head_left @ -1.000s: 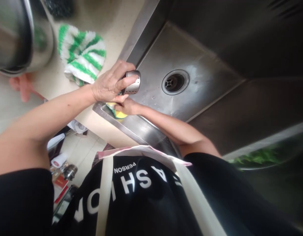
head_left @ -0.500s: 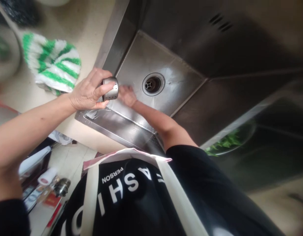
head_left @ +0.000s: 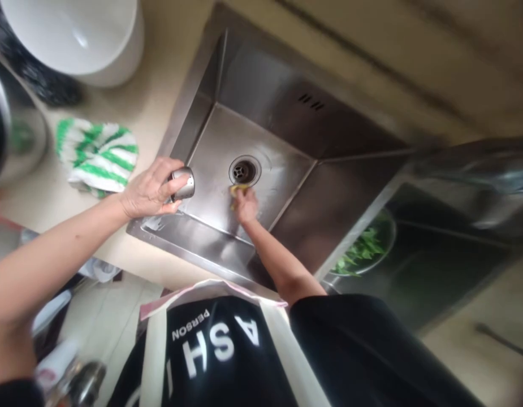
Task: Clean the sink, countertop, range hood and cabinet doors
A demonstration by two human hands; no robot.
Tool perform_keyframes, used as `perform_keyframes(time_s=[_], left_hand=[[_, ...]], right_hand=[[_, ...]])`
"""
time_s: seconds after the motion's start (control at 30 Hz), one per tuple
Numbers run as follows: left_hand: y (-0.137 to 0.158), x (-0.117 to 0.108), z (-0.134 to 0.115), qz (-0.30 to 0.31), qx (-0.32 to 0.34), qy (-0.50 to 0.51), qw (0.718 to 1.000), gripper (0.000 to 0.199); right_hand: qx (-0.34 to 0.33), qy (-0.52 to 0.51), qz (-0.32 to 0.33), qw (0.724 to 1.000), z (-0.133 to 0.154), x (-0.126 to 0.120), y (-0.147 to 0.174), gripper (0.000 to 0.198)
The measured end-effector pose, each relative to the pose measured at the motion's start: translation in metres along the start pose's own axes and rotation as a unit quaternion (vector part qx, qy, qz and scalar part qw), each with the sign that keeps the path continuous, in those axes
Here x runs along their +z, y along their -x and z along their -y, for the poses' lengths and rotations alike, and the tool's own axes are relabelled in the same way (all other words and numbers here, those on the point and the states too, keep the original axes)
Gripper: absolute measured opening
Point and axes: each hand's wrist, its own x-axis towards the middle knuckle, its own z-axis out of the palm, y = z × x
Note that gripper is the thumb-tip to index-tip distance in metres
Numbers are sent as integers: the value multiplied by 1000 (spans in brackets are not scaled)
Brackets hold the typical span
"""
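Note:
My left hand [head_left: 147,189] is closed round a small metal sink strainer basket [head_left: 185,187] with holes in its side, held over the near-left edge of the sink. Inside the steel sink [head_left: 282,164], my right hand [head_left: 246,209] presses a yellow sponge [head_left: 238,188] to the bottom. It is just on the near side of the round drain [head_left: 245,170]. The fingers cover most of the sponge, so its full shape is hidden.
A green-and-white striped cloth [head_left: 102,155] lies on the counter to the left. Behind it stands a white bowl [head_left: 117,62] beside a black plastic bag [head_left: 40,73]. Green leaves [head_left: 361,249] sit in a clear bowl in the second basin, right of the divider.
My right hand has moved from the sink's left side, by the strainer, to the drain, and the yellow sponge now shows. My left hand still holds the strainer. The view has shifted.

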Motion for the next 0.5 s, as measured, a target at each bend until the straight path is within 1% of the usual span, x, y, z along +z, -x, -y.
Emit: perform_keyframes(time_s=[0.03, 0.07, 0.1, 0.17, 0.23, 0.27, 0.3, 0.33, 0.37, 0.4, 0.47, 0.5], left_hand=[[-1, 0, -2, -14, 10, -13, 1000, 58], [-2, 0, -4, -25, 20, -21, 999, 59], [-3, -1, -6, -30, 27, -28, 999, 60], [-3, -2, -8, -28, 26, -40, 998, 62], [-2, -3, -9, -14, 21, -55, 998, 64], [-2, -4, -10, -5, 18, -63, 998, 66], [-1, -5, -10, 3, 14, -70, 997, 67], [-1, -6, -11, 9, 12, -76, 997, 67], [-2, -7, -11, 12, 11, -81, 997, 68], [-2, -7, -11, 12, 14, -84, 996, 67], [-4, -8, -12, 6, 24, -85, 996, 67], [-4, -8, -13, 3, 28, -84, 996, 67]], right_hand=[[-21, 2, -2, 1000, 12, -2, -8, 45], [-14, -3, -28, 1000, 22, -10, -20, 45], [-9, -7, -62, 998, 31, -25, -35, 46], [-22, -20, -158, 987, 45, -69, -70, 48], [-50, -30, -272, 961, 54, -120, -106, 46], [-70, -31, -318, 945, 58, -143, -123, 45], [-88, -28, -354, 931, 61, -160, -139, 44], [-105, -20, -372, 922, 64, -172, -153, 45], [-122, -7, -373, 920, 65, -177, -166, 47], [-137, 10, -359, 923, 66, -176, -175, 48], [-141, 48, -294, 944, 62, -157, -185, 45], [-126, 62, -256, 956, 57, -143, -185, 43]])
